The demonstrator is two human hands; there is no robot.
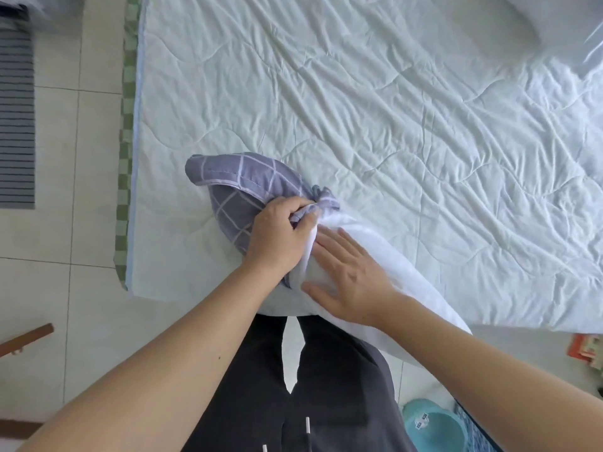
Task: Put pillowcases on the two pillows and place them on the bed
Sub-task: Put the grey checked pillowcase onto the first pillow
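Note:
A white pillow [401, 275] lies at the near edge of the bed [391, 109], its far end inside a purple-grey checked pillowcase [238, 190]. My left hand [280, 236] grips the bunched opening of the pillowcase where it meets the pillow. My right hand [352, 278] lies flat on the bare white part of the pillow, fingers straight and pointing toward the opening. Another white pillow [554, 24], partly in clear plastic, lies at the bed's far right corner.
The bed carries a pale quilted cover with a green checked edge [125, 158] on the left. Tiled floor [65, 190] lies to the left, with a striped mat [16, 125]. A teal tub [434, 425] stands by my legs at lower right.

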